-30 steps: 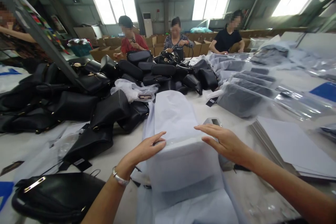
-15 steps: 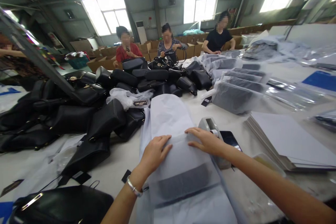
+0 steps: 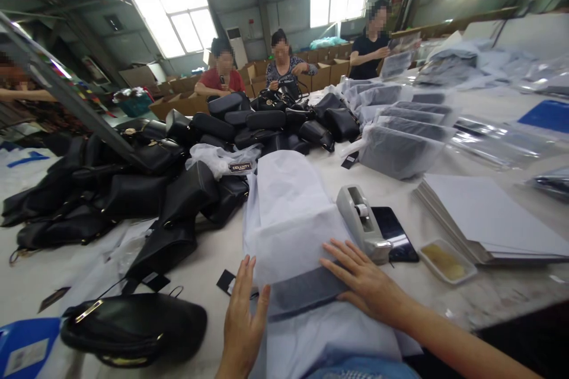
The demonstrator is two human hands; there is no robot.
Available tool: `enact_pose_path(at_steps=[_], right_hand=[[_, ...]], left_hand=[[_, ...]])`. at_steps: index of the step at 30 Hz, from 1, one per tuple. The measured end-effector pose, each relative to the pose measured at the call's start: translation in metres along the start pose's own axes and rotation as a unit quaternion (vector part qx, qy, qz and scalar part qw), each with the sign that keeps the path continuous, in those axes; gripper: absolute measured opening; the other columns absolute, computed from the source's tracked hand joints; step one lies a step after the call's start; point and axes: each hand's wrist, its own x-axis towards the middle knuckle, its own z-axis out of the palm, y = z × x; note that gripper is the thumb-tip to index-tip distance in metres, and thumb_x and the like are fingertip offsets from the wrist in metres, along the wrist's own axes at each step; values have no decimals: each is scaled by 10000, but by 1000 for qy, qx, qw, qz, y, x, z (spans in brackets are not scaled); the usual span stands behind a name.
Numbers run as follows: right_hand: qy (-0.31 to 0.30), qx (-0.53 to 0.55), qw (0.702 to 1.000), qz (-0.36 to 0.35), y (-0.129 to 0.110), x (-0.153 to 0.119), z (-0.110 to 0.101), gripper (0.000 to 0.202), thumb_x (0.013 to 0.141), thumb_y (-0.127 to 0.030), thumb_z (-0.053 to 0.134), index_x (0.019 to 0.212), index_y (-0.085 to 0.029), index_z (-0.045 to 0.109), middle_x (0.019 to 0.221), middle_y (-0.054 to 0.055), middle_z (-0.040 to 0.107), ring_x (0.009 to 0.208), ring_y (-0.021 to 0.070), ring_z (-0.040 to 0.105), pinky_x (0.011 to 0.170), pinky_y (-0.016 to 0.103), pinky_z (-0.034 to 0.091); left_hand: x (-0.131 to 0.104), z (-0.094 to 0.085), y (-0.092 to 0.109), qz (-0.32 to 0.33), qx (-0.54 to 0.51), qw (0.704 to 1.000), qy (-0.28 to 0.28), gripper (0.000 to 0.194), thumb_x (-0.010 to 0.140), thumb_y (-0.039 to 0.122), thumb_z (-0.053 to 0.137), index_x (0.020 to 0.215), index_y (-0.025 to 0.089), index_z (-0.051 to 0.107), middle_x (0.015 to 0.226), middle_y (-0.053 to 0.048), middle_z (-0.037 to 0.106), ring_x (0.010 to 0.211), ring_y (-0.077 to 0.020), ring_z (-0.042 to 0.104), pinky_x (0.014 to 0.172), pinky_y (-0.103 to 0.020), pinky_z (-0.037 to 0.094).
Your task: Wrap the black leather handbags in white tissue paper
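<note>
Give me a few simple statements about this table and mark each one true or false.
1. The right hand is spread over the white sheet. True.
2. The left hand grips the tape dispenser. False: that hand is open at the sheet's left edge, and the dispenser stands right of the sheet.
3. A phone lies beside the dispenser. True.
4. The piled bags on the left are red. False: they are black.
5. A white stack lies right of the phone. True.
</note>
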Motion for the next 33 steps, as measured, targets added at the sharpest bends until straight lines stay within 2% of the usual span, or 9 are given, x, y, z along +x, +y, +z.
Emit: enact_pose_path(at_steps=[3, 6, 11, 14, 17, 22, 25, 28, 33], right_hand=[[10, 4, 1000, -13, 3, 11, 1, 764, 830, -167, 677, 1519, -272, 362, 1586, 76, 337, 1470, 297, 271, 1191, 506, 294], [25, 16, 999, -33, 9, 31, -19, 703, 861, -182, 650, 1508, -269, 386, 1527, 73, 443, 1416, 288, 385, 1170, 483, 349], [106, 27, 994, 20, 28, 98, -66, 414, 952, -319, 563, 1358, -241, 579, 1329, 88, 637, 1225, 265, 594, 1084, 449, 456], [139, 63, 987, 41, 53, 140, -82, 415, 937, -391, 580, 1325, -245, 608, 1311, 90, 648, 1218, 268, 599, 1073, 431, 466], [149, 137, 978, 44, 81, 161, -77, 641, 880, -458, 644, 1463, -272, 454, 1454, 78, 529, 1337, 277, 493, 1128, 457, 401], [138, 285, 941, 117, 111, 170, -40, 1014, 759, -491, 742, 1569, -344, 149, 1605, 55, 295, 1398, 301, 409, 1041, 448, 475], [145, 325, 921, 160, 116, 182, -26, 969, 725, -472, 763, 1537, -297, 265, 1496, 87, 463, 1284, 296, 528, 1009, 438, 479], [146, 328, 916, 178, 115, 195, -23, 729, 673, -444, 797, 1311, -178, 564, 1136, 84, 688, 1029, 273, 644, 899, 402, 513], [203, 303, 913, 185, 106, 191, -40, 457, 604, -391, 848, 966, -156, 697, 875, 14, 712, 827, 205, 631, 763, 313, 502]], left_hand=[[1, 0, 2, -20, -49, 999, -7, 560, 980, 432, 442, 1513, 300, 332, 1593, -49, 341, 1470, -252, 305, 1207, -500, 257], [16, -12, 8, -35, -91, 995, 29, 570, 982, 454, 431, 1518, 291, 324, 1602, -42, 323, 1483, -242, 272, 1224, -470, 217], [49, -29, 22, -61, -165, 979, 99, 584, 997, 507, 379, 1526, 271, 308, 1606, -34, 317, 1485, -217, 266, 1232, -410, 191], [71, -26, 26, -56, -197, 972, 111, 647, 969, 544, 441, 1538, 285, 274, 1603, -42, 324, 1474, -232, 294, 1219, -401, 229], [94, -18, 24, -63, -203, 973, 88, 745, 934, 567, 506, 1556, 289, 204, 1583, -75, 360, 1453, -261, 338, 1183, -423, 302], [126, -7, 15, -91, -167, 980, 61, 730, 929, 549, 523, 1542, 253, 260, 1524, -105, 453, 1403, -282, 420, 1146, -420, 349], [140, -6, 14, -98, -134, 984, 63, 652, 924, 551, 519, 1492, 262, 379, 1482, -81, 511, 1364, -288, 475, 1120, -406, 384], [146, -8, 15, -101, -92, 989, 49, 589, 919, 562, 503, 1428, 265, 480, 1402, -78, 594, 1325, -304, 520, 1095, -434, 406], [148, -12, 29, -127, -55, 989, 57, 640, 853, 637, 550, 1360, 246, 556, 1382, -120, 604, 1326, -383, 500, 1082, -536, 394]])
